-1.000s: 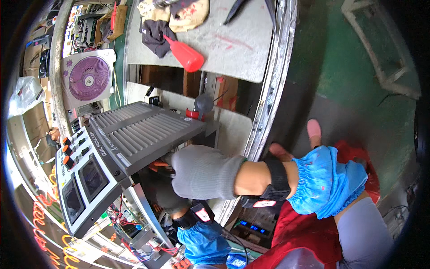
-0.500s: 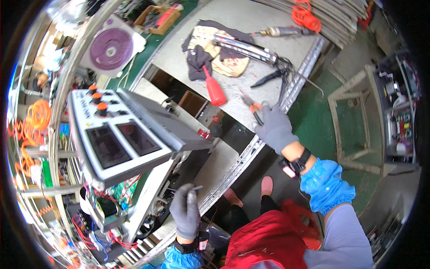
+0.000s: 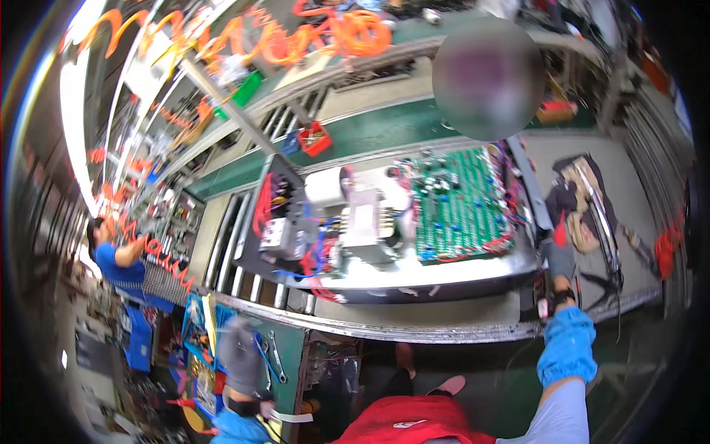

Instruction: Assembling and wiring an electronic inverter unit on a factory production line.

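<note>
An open machine chassis (image 3: 414, 292) lies on the roller bench ahead of me, holding a green circuit board (image 3: 462, 211) and a transformer (image 3: 366, 224). My right hand (image 3: 560, 260), in a grey glove, is beside the chassis's right end panel, close to a red bottle (image 3: 559, 232); its fingers are too blurred to read. On the left, my gloved left hand (image 3: 240, 354) is over the green side table, smeared by motion, next to two wrenches (image 3: 275, 357). Whatever it may hold cannot be made out.
A caulking gun (image 3: 603, 218) rests on cloths (image 3: 584, 240) at the right. Blue bins (image 3: 196, 322) stand at the left table's far edge. Bench rollers (image 3: 235, 255) flank the chassis. A person (image 3: 122, 259) works at the far left. Orange coiled hoses (image 3: 355, 33) hang above.
My view has swung left, bringing the chassis interior into sight. The left hand has moved to the side table by the wrenches. The right hand has left the pliers' handles for the chassis's right end.
</note>
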A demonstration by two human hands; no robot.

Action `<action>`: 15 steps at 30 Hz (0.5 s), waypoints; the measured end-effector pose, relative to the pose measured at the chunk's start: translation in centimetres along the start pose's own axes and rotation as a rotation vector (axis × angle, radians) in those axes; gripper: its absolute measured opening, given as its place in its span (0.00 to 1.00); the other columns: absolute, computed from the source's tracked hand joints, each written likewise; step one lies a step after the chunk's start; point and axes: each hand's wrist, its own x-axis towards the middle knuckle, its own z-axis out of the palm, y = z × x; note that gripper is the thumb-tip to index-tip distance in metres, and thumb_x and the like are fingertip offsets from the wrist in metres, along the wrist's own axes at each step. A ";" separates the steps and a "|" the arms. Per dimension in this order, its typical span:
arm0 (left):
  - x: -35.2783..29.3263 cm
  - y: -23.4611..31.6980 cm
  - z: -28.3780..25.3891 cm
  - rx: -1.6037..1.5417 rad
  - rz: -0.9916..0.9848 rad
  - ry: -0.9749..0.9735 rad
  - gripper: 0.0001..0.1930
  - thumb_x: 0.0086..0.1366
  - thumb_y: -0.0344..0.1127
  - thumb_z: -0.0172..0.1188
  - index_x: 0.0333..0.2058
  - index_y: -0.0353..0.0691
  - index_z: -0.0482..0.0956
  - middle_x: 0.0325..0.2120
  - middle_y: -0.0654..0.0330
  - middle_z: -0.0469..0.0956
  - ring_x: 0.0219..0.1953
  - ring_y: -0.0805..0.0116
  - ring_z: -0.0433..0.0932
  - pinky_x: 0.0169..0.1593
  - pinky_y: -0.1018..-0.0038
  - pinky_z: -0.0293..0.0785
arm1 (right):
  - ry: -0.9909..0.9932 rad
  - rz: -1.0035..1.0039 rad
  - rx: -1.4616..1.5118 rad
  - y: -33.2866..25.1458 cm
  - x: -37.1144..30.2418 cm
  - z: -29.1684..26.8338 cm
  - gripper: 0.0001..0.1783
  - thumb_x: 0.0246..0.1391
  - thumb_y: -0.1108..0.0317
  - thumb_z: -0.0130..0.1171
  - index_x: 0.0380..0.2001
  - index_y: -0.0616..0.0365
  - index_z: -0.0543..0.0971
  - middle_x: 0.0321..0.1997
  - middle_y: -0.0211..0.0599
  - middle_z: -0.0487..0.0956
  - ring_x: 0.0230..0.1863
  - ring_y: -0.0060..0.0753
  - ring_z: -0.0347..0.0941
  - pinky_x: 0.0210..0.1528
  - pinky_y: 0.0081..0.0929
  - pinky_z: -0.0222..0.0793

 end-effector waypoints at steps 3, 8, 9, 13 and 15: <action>2.7 -8.4 -4.8 -0.057 -0.867 0.117 0.28 0.64 0.34 0.54 0.62 0.36 0.57 0.21 0.55 0.76 0.16 0.65 0.76 0.18 0.70 0.71 | -0.073 -0.080 0.724 6.7 4.0 -0.7 0.20 0.48 0.58 0.61 0.42 0.58 0.78 0.36 0.39 0.77 0.36 0.37 0.74 0.39 0.32 0.69; 5.0 -12.5 -5.8 -0.165 -0.890 -0.278 0.17 0.65 0.38 0.54 0.47 0.34 0.73 0.19 0.58 0.74 0.16 0.66 0.76 0.17 0.74 0.70 | -0.285 0.141 1.253 1.7 -2.0 -11.6 0.19 0.50 0.55 0.62 0.42 0.49 0.73 0.33 0.28 0.71 0.31 0.26 0.69 0.32 0.20 0.68; 5.0 -13.8 -4.0 -0.193 -0.670 -0.153 0.15 0.66 0.40 0.54 0.40 0.32 0.78 0.22 0.59 0.75 0.22 0.68 0.77 0.25 0.73 0.72 | -0.263 0.134 1.235 1.0 -2.0 -12.7 0.19 0.50 0.55 0.62 0.42 0.49 0.73 0.33 0.28 0.71 0.31 0.26 0.69 0.32 0.20 0.68; 13.0 -7.2 -0.8 -0.565 -0.551 -0.253 0.18 0.68 0.39 0.52 0.51 0.33 0.73 0.30 0.63 0.76 0.30 0.78 0.72 0.33 0.81 0.70 | 0.103 -0.175 0.961 -6.6 -6.8 -17.7 0.21 0.53 0.54 0.59 0.45 0.54 0.73 0.33 0.30 0.73 0.26 0.19 0.67 0.24 0.17 0.61; 16.8 -4.9 1.0 -0.734 -0.422 -0.298 0.21 0.67 0.41 0.54 0.53 0.32 0.72 0.33 0.61 0.76 0.32 0.78 0.74 0.36 0.81 0.71 | 0.095 -0.401 0.814 -14.8 -14.8 -18.8 0.23 0.55 0.56 0.57 0.49 0.57 0.72 0.34 0.29 0.71 0.28 0.18 0.65 0.26 0.17 0.60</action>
